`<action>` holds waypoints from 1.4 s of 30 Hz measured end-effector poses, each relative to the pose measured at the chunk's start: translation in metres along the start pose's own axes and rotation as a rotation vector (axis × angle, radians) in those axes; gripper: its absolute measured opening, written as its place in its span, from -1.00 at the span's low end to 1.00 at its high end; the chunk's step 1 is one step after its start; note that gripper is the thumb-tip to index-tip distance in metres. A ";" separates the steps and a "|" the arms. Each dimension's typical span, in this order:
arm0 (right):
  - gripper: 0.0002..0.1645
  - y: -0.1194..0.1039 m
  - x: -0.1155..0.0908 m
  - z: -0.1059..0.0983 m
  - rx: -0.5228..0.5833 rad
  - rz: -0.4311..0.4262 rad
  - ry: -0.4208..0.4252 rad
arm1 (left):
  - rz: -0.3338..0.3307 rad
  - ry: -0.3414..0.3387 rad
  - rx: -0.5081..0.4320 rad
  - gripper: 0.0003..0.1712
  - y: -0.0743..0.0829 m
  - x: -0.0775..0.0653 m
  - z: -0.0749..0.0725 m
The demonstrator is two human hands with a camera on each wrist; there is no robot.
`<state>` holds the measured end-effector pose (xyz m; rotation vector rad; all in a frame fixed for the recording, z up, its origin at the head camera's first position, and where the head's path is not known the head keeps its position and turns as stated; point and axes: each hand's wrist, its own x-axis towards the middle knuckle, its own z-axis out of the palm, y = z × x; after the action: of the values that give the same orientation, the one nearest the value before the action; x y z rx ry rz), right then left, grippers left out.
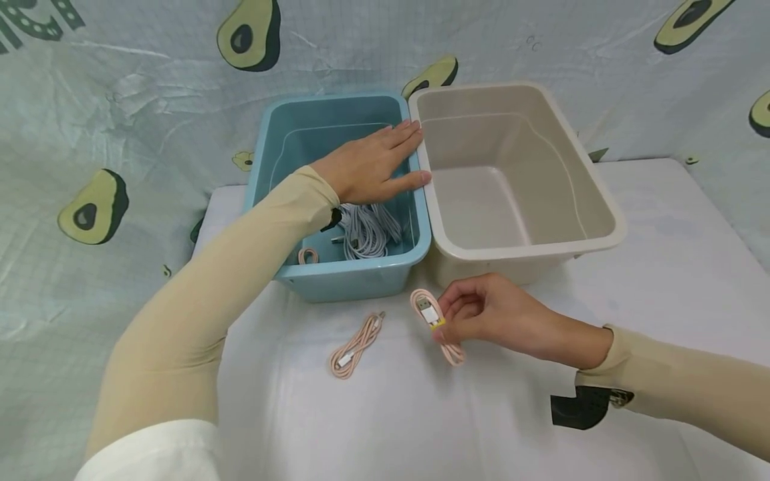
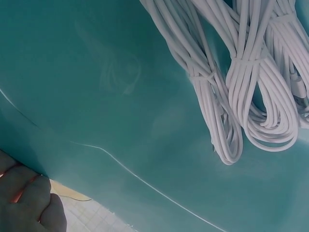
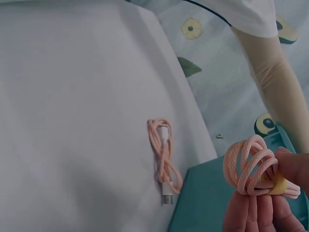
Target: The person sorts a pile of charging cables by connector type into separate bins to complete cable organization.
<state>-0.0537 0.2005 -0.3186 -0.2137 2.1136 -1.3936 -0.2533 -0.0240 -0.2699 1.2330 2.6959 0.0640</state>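
My right hand [image 1: 490,310] pinches a coiled pink USB cable [image 1: 452,352] bound with a yellow band, held above the table in front of the bins. In the right wrist view, thumb and fingers grip this cable [image 3: 248,164] at its band. A second coiled pink cable [image 1: 356,349] lies on the white tabletop, left of that hand. My left hand [image 1: 379,164] reaches across the blue bin [image 1: 345,274], its fingers extended, fingertips at the rim where the two bins meet. Bundled white cables [image 2: 260,77] and a pink coil [image 1: 308,256] lie inside the blue bin.
A beige bin [image 1: 529,254] stands against the blue bin's right side. White cloth [image 1: 385,434] covers the table. Behind hangs a pale sheet [image 1: 162,120] printed with avocados. A black strap piece [image 1: 580,407] hangs by the right wrist.
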 end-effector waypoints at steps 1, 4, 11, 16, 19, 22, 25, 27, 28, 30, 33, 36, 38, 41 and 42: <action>-0.61 -0.002 -0.001 0.000 -0.008 -0.006 -0.002 | 0.000 -0.001 -0.001 -0.01 0.000 -0.001 0.000; -0.62 -0.008 -0.005 -0.001 -0.030 -0.025 -0.007 | 0.000 0.000 0.002 -0.02 0.000 -0.001 0.000; -0.64 -0.027 -0.013 -0.007 -0.064 -0.107 -0.025 | 0.008 -0.001 -0.003 -0.03 0.000 -0.001 -0.001; -0.66 -0.046 -0.015 -0.015 -0.072 -0.164 -0.007 | 0.003 0.008 -0.004 -0.03 0.000 -0.002 -0.001; -0.67 -0.056 -0.015 -0.020 -0.090 -0.204 0.009 | 0.002 0.013 -0.005 -0.03 0.000 -0.002 -0.001; -0.68 -0.066 -0.014 -0.024 -0.113 -0.234 0.026 | 0.001 0.012 -0.006 -0.03 -0.001 -0.002 0.000; -0.70 -0.075 -0.013 -0.028 -0.139 -0.253 0.045 | -0.003 0.012 -0.009 -0.02 0.000 -0.001 0.000; -0.71 -0.080 -0.011 -0.031 -0.151 -0.263 0.055 | -0.005 0.014 -0.014 -0.02 0.000 -0.001 0.001; -0.71 -0.082 -0.011 -0.032 -0.158 -0.267 0.061 | -0.005 0.014 -0.015 -0.02 0.000 0.000 0.002; -0.72 -0.085 -0.009 -0.035 -0.168 -0.288 0.076 | -0.005 0.015 -0.014 -0.02 0.000 0.001 0.003; -0.73 -0.090 -0.005 -0.040 -0.191 -0.305 0.112 | -0.004 0.009 -0.010 -0.02 0.000 0.002 0.003; -0.73 -0.094 0.000 -0.046 -0.205 -0.308 0.152 | -0.005 0.011 -0.002 -0.02 -0.001 0.002 0.003; -0.73 -0.097 0.003 -0.050 -0.200 -0.305 0.173 | 0.000 0.013 0.005 -0.04 -0.001 0.002 0.003; -0.72 -0.100 0.007 -0.056 -0.199 -0.299 0.211 | 0.006 0.018 0.016 -0.06 -0.002 0.003 0.004; -0.71 -0.101 0.008 -0.058 -0.200 -0.291 0.226 | 0.008 0.020 0.015 -0.06 -0.002 0.003 0.004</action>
<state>-0.1109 0.1981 -0.2170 -0.4804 2.4907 -1.4208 -0.2558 -0.0234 -0.2749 1.2535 2.7135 0.0577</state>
